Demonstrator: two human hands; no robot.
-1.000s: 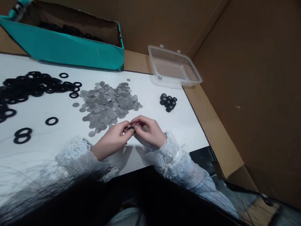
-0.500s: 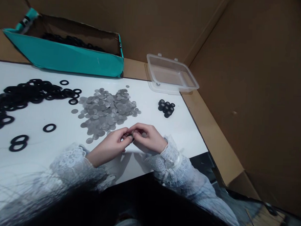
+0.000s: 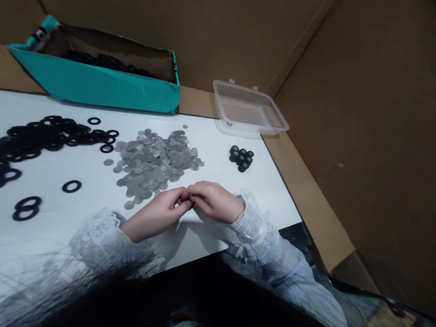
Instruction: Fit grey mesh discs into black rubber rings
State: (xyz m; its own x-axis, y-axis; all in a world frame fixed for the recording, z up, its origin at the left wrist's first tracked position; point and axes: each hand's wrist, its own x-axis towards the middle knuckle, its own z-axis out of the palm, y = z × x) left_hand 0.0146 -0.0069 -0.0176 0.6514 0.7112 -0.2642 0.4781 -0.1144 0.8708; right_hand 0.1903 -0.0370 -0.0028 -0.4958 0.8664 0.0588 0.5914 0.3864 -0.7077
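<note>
My left hand and my right hand meet over the table's near part, fingertips together. Both are closed on a black ring, of which only a dark edge shows between the thumbs; the fingers cover the rest. Just beyond my hands spreads a heap of flat grey discs. To the right, a small cluster of black rings with grey discs in their centres sits on the white table top.
Loose black rings lie piled at the left, with a few single ones nearer me. Behind stands a turquoise box holding more black rings. A clear plastic container is at the back right. Cardboard walls enclose the table.
My right fingers have closed in and flattened over the held ring, and the right hand has shifted slightly. The piles and containers stay as they were.
</note>
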